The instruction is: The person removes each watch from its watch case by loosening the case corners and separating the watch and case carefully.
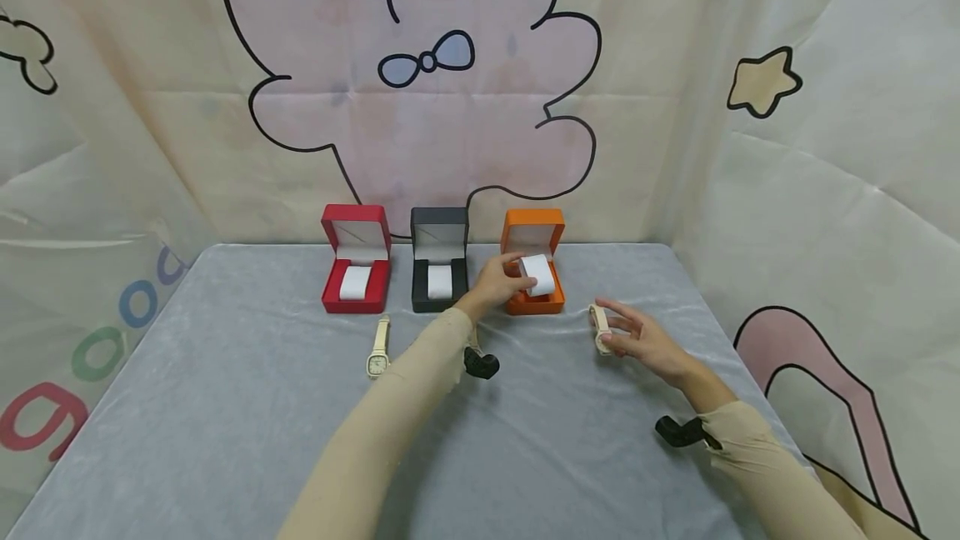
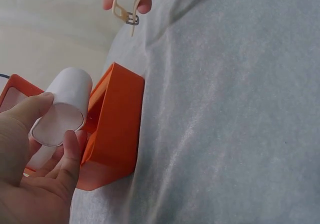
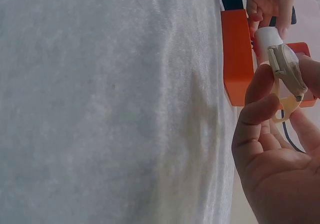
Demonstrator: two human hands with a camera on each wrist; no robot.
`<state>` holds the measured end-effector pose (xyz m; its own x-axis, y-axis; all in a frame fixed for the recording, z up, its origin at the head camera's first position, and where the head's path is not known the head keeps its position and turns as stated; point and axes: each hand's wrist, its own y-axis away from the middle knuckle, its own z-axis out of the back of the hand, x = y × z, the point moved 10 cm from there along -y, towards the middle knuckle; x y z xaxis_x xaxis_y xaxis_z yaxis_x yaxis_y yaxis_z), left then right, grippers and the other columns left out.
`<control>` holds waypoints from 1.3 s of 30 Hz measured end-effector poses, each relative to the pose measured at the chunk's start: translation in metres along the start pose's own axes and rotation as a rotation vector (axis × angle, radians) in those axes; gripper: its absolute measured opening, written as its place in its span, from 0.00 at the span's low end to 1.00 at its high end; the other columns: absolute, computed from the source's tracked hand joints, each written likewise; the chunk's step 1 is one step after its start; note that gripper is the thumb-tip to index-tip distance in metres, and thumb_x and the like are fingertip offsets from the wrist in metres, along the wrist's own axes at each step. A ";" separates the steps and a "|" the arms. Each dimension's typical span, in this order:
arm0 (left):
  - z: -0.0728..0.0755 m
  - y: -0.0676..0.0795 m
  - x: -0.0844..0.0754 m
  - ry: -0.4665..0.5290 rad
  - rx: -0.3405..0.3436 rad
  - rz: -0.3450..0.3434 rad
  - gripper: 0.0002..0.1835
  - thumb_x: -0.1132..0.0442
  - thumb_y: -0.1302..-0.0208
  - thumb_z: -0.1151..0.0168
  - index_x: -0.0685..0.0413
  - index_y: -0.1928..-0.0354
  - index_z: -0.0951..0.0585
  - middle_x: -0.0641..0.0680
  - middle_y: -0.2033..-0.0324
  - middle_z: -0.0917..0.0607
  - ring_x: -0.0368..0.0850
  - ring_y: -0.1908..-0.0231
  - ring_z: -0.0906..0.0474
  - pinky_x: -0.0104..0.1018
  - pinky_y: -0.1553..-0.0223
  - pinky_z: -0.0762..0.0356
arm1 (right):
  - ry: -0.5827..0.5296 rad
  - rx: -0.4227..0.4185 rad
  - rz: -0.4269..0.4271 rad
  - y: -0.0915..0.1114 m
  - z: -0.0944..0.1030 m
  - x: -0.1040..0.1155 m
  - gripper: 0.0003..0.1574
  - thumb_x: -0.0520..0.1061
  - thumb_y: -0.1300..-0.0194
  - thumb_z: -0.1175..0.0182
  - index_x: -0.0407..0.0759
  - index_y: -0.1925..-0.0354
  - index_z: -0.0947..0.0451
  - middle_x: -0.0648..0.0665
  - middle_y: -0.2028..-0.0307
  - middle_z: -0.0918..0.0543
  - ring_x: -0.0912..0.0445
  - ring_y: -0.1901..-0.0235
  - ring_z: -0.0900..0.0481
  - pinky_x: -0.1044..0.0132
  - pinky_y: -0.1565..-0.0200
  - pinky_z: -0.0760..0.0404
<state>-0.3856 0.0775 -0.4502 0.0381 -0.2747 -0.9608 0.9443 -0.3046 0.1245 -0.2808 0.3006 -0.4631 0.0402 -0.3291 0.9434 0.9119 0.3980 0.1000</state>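
Note:
My left hand [image 1: 495,283] pinches a white watch cushion [image 1: 537,274] by its end, thumb on one side and fingers on the other. The cushion is tilted over the open orange watch box [image 1: 535,307], as the left wrist view shows with the cushion [image 2: 67,102] beside the box wall [image 2: 117,121]. To the right of that box, my right hand [image 1: 643,343] holds a cream wristwatch [image 1: 601,330] above the cloth. In the right wrist view the watch [image 3: 287,70] sits between thumb and fingers, its strap hanging in a loop.
A red watch box [image 1: 327,297] and a dark grey one [image 1: 418,297] stand open at the back, each with a white cushion. Another cream watch [image 1: 378,350] lies on the grey cloth [image 1: 247,407]. A further watch [image 1: 473,340] shows partly behind the left forearm.

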 end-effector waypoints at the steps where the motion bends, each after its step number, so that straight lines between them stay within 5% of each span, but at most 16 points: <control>1: 0.000 0.000 0.000 0.000 0.000 0.002 0.35 0.62 0.37 0.29 0.48 0.28 0.28 0.63 0.42 0.22 0.45 0.69 0.19 0.35 0.65 0.18 | -0.003 -0.001 -0.001 0.000 0.001 0.000 0.42 0.40 0.26 0.42 0.42 0.21 0.48 0.23 0.30 0.36 0.65 0.53 0.21 0.65 0.57 0.18; 8: -0.003 -0.004 0.000 -0.023 -0.008 0.001 0.35 0.61 0.37 0.28 0.49 0.29 0.28 0.62 0.47 0.21 0.45 0.71 0.21 0.33 0.69 0.21 | -0.031 -0.018 0.001 0.004 0.006 -0.003 0.43 0.40 0.26 0.42 0.44 0.20 0.49 0.25 0.30 0.35 0.65 0.57 0.20 0.65 0.61 0.18; 18: -0.004 -0.002 -0.008 -0.142 -0.029 -0.067 0.33 0.59 0.37 0.28 0.52 0.30 0.27 0.60 0.36 0.23 0.53 0.43 0.27 0.49 0.40 0.24 | -0.033 -0.021 -0.005 0.005 0.003 -0.008 0.44 0.39 0.26 0.42 0.37 0.21 0.52 0.25 0.32 0.34 0.65 0.56 0.20 0.66 0.59 0.18; 31: -0.003 -0.004 -0.005 -0.163 -0.020 -0.043 0.33 0.59 0.34 0.31 0.53 0.28 0.28 0.61 0.37 0.22 0.55 0.39 0.27 0.50 0.38 0.24 | -0.025 -0.014 -0.010 0.006 0.003 -0.009 0.45 0.38 0.27 0.42 0.33 0.22 0.52 0.30 0.35 0.29 0.65 0.57 0.20 0.66 0.60 0.18; 39: -0.003 -0.006 0.000 -0.150 0.011 -0.044 0.31 0.63 0.33 0.35 0.53 0.28 0.28 0.59 0.41 0.21 0.49 0.48 0.28 0.41 0.47 0.23 | -0.009 -0.007 -0.027 0.006 0.003 -0.011 0.45 0.40 0.27 0.41 0.35 0.21 0.51 0.23 0.32 0.34 0.65 0.55 0.20 0.66 0.59 0.18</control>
<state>-0.3906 0.0818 -0.4515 -0.0530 -0.3940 -0.9176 0.9403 -0.3291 0.0870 -0.2765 0.3091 -0.4716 0.0120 -0.3314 0.9434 0.9156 0.3828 0.1228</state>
